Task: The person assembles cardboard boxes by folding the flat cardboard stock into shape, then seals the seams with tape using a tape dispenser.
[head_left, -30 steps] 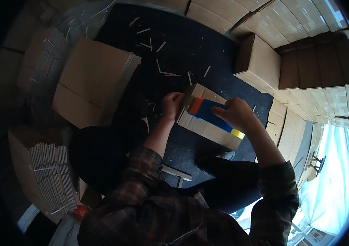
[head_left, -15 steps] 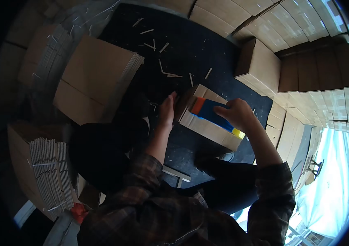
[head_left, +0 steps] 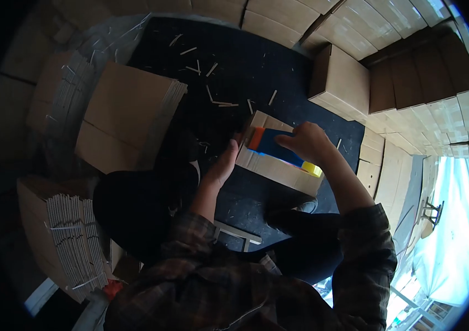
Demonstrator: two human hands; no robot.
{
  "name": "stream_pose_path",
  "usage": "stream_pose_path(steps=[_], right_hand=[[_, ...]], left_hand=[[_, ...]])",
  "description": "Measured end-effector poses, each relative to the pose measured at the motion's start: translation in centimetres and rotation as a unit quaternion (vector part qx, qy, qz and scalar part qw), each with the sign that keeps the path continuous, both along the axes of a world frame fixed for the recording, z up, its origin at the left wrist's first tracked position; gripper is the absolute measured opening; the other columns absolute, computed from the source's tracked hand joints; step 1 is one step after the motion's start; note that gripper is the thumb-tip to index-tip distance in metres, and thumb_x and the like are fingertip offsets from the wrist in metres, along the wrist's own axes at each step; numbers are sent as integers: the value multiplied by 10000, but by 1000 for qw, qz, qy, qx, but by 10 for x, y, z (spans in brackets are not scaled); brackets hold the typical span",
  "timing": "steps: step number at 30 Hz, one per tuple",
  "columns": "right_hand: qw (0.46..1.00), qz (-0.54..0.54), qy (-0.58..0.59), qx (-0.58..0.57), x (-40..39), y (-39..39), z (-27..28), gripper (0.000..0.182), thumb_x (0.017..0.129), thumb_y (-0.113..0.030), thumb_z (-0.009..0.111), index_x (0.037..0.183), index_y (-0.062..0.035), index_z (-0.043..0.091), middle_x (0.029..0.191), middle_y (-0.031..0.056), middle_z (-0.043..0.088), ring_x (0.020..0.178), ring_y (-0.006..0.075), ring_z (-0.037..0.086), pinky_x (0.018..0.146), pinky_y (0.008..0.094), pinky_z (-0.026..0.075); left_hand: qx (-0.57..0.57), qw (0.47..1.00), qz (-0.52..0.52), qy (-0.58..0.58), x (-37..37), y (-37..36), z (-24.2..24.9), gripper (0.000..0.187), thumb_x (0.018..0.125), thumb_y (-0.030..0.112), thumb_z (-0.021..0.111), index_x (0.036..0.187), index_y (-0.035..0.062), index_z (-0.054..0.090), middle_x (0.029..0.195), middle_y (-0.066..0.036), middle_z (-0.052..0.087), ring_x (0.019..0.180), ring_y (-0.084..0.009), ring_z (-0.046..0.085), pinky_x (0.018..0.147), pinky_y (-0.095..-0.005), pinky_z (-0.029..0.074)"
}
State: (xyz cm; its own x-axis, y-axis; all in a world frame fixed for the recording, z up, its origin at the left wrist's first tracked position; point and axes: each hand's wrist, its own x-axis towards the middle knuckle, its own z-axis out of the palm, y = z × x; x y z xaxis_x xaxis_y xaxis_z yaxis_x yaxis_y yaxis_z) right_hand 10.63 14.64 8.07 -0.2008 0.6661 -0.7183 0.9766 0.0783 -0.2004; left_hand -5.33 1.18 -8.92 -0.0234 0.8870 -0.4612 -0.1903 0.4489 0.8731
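A closed cardboard box [head_left: 278,164] lies before me, its top facing up. My right hand [head_left: 307,142] is wrapped around a tape dispenser [head_left: 279,144] with a blue body, an orange front end and a yellow rear end. The dispenser rests along the middle of the box top, its orange end near the left edge. My left hand [head_left: 224,164] is at the box's left end, palm toward it and fingers stretched out, with the fingertips right at the edge.
Flattened cartons lie in a stack [head_left: 127,110] on the left, with a tied bundle [head_left: 74,237] nearer me. Closed boxes [head_left: 342,77] are piled along the back and right. Cardboard strips [head_left: 212,69] litter the dark floor [head_left: 234,44]. A plastic sheet [head_left: 455,231] hangs at right.
My left hand has come closer against the left end of the box. The dispenser stays on the box top in my right hand. The whole view has shifted slightly.
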Motion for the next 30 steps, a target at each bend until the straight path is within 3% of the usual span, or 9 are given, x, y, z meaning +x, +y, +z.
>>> stream_pose_path(steps=[2, 4, 7, 11, 13, 17, 21, 23, 30], right_hand=[[1000, -2, 3, 6, 0, 2, 0, 591, 833, -542, 666, 1016, 19, 698, 891, 161, 706, 743, 231, 704, 696, 303, 560], [999, 32, 4, 9, 4, 1, -4, 585, 833, -556, 658, 968, 11, 705, 825, 143, 697, 701, 213, 691, 657, 298, 552], [998, 67, 17, 11, 8, 3, -5, 589, 836, -570, 647, 932, 8, 705, 767, 126, 678, 666, 195, 674, 618, 292, 539], [996, 71, 58, -18, 14, 4, 0, 591, 836, -578, 642, 919, 4, 703, 739, 117, 665, 642, 188, 660, 591, 294, 526], [995, 51, 71, -47, 20, 4, 5, 608, 791, -550, 676, 966, 32, 692, 848, 165, 689, 737, 242, 690, 692, 321, 550], [995, 54, 76, -43, 51, -1, 11, 573, 833, -559, 658, 943, 2, 700, 804, 131, 674, 699, 214, 672, 620, 303, 532], [989, -69, 114, -66, 139, -7, 28, 576, 782, -516, 737, 1032, 1, 687, 941, 153, 686, 857, 243, 678, 752, 330, 540], [989, -95, 108, -20, 187, -16, 37, 566, 768, -474, 764, 1063, 2, 680, 974, 165, 686, 871, 248, 679, 776, 335, 535], [981, -155, 119, -13, 255, -25, -7, 503, 759, -404, 775, 1049, -2, 689, 900, 164, 694, 793, 254, 682, 772, 339, 527]], left_hand=[[34, 999, -8, 33, 1, 6, -5, 827, 942, 677, 216, 1503, 69, 224, 1533, -174, 278, 1439, -274, 213, 1163, -368, 169], [5, 999, 25, 40, 6, 24, 17, 771, 959, 640, 263, 1509, 102, 222, 1509, -173, 329, 1416, -281, 274, 1150, -362, 214], [-40, 994, -13, 105, 16, 44, 22, 707, 974, 586, 325, 1512, 138, 229, 1499, -166, 348, 1384, -280, 341, 1133, -359, 258], [-41, 997, 26, 55, 16, 46, 15, 697, 953, 580, 413, 1502, 173, 277, 1475, -159, 388, 1364, -273, 375, 1122, -377, 286], [-41, 997, 25, 55, 19, 45, 17, 695, 952, 574, 423, 1501, 172, 281, 1472, -151, 395, 1361, -266, 380, 1119, -374, 291], [-21, 997, 38, 62, 19, 43, 7, 661, 956, 522, 465, 1489, 160, 317, 1462, -113, 421, 1338, -219, 407, 1099, -337, 313], [26, 996, 47, 69, 16, 41, -7, 600, 972, 444, 478, 1472, 137, 354, 1453, -98, 435, 1316, -200, 426, 1091, -323, 321], [30, 996, 56, 66, 19, 41, -2, 583, 980, 418, 471, 1469, 121, 356, 1455, -98, 433, 1318, -200, 423, 1092, -321, 321], [11, 993, 61, 101, 28, 40, 16, 557, 1004, 391, 429, 1455, 70, 365, 1465, -100, 419, 1343, -200, 395, 1098, -317, 320]])
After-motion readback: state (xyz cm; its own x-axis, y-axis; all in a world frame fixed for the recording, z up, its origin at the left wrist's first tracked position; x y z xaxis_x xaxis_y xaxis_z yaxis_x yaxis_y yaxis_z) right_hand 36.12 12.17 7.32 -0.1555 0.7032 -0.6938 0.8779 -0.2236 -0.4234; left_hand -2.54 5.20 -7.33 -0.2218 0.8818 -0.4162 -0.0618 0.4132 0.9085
